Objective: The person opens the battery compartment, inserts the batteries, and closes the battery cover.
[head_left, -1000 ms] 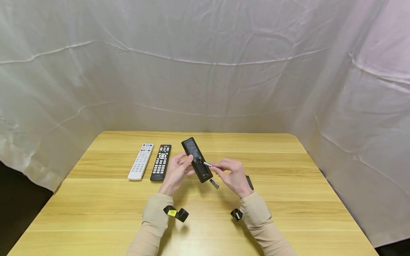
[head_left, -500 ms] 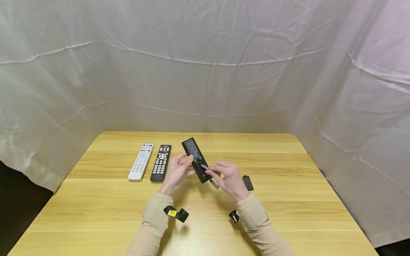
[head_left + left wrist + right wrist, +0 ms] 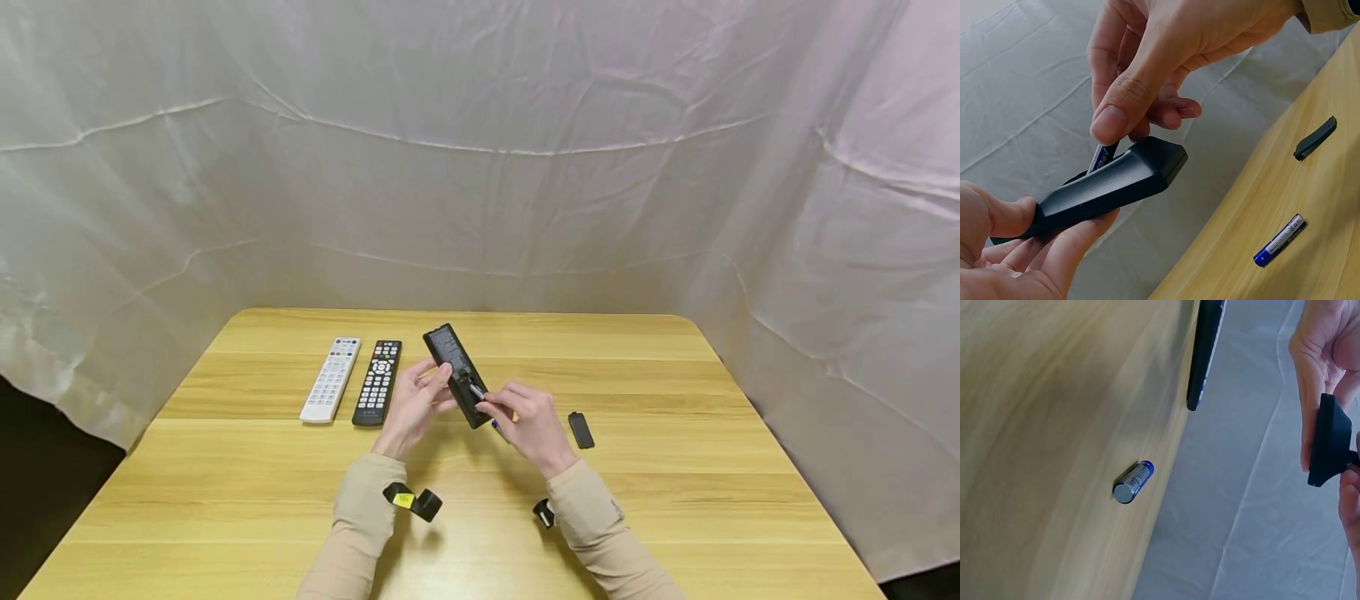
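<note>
My left hand (image 3: 411,406) grips a black remote control (image 3: 452,354), tilted above the table with its back up and its battery compartment uncovered. Between thumb and fingertips my right hand (image 3: 531,421) pinches a battery (image 3: 1101,157), slanted with its lower end in the compartment. In the left wrist view the remote's rim hides that lower end. A second, blue and silver battery (image 3: 1134,482) lies on the table beneath the hands. To the right of the right hand rests the small black battery cover (image 3: 581,430).
Left of my hands, a white remote (image 3: 330,380) and another black remote (image 3: 377,382) lie side by side, buttons up. The wooden table (image 3: 712,500) ends at a pale hanging cloth (image 3: 480,208) at the back and sides.
My right hand has moved slightly left with the battery, bringing it from the remote's side edge into the compartment. The battery cover has come into full view. The left hand has barely moved.
</note>
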Tool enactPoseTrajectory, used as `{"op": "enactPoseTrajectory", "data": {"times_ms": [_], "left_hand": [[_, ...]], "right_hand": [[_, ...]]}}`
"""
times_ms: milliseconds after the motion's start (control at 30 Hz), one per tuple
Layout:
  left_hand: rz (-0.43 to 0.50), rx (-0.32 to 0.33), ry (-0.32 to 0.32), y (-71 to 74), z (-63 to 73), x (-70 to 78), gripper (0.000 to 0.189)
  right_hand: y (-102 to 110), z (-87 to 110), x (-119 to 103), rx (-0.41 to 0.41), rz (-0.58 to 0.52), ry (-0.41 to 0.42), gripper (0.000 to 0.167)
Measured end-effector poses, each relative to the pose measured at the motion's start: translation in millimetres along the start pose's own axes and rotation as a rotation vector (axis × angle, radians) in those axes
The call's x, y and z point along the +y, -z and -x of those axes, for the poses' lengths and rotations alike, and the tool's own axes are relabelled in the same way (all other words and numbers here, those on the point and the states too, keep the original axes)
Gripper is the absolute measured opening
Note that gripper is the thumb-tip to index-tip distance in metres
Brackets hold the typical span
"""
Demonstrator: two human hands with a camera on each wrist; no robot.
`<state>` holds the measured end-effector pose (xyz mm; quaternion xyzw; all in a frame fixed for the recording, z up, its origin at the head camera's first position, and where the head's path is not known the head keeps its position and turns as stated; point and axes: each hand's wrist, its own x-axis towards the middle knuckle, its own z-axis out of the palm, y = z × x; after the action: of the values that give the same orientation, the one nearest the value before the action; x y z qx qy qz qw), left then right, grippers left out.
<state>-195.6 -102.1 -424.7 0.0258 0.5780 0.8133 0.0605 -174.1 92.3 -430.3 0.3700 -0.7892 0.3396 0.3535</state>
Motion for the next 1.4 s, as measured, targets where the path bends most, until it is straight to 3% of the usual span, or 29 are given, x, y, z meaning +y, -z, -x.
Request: {"op": "enactPoseTrajectory", "data": {"times_ms": [300, 733, 1133, 1400], "left_hand": [[0.031, 0.019, 0.037, 1.8, -2.4, -0.2, 0.045], [0.031, 0.006, 0.036, -2.1, -0.6, 0.6, 0.046], [0.015, -0.021, 0.041, -0.4, 0.7, 2.5, 0.044], [0.021, -0.055, 0.043, -0.8, 2.0, 4.1, 0.041]], "right_hand": [[-0.3, 0.7, -1.2, 0.009, 0.011, 0.010, 0.012], [-3.0, 2.8, 0.6, 0.062, 0.046, 0.036, 0.014], [1.4, 1.7, -2.3, 0.010, -0.040, -0.107, 0.019], [5.1, -0.7, -2.5, -0.074, -0.164, -0.315, 0.022]]}}
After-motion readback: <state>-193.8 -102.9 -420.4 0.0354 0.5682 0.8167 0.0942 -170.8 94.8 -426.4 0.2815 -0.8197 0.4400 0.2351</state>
